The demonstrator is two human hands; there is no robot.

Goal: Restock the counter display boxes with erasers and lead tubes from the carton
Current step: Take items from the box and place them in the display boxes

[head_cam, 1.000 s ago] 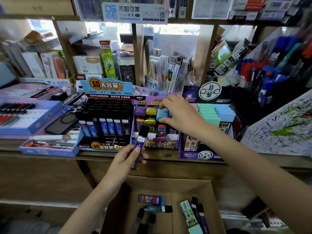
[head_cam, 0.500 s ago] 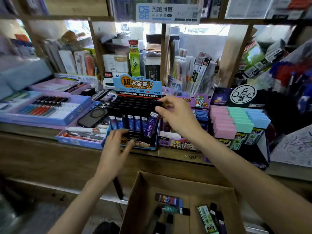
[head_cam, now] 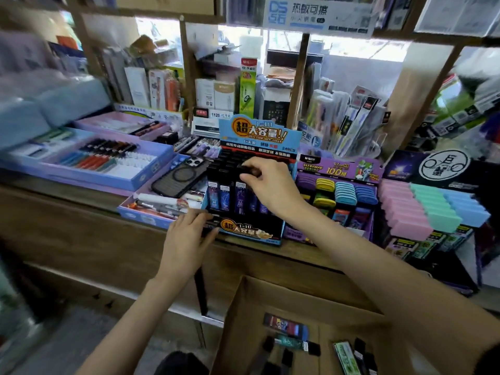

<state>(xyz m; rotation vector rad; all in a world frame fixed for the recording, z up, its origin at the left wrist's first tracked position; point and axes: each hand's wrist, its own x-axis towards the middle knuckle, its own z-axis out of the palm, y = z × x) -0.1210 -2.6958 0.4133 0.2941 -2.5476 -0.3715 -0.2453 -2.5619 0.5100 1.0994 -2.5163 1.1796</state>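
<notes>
Seating lead tube (head_cam: pixel 240 197), previously tilted, upright now.

A black phone case (head_cam: pixel 180 177) with a ring on its back lies face down on the wooden desk (head_cam: pixel 81 212), its camera cut-out pointing away. Left of the phone case, a lilac tray (head_cam: pixel 151 169) holds rows of red, blue and black pens (head_cam: pixel 93 158). Just in front of the phone case sits a shallow blue tray (head_cam: pixel 140 216) of loose white pens. Behind the phone case, a tall green carton (head_cam: pixel 247 85) stands upright among white boxes (head_cam: pixel 215 96) on the shelf. High above, to the right, hangs a blue-and-white "DS56" sign (head_cam: pixel 319 13).
</notes>
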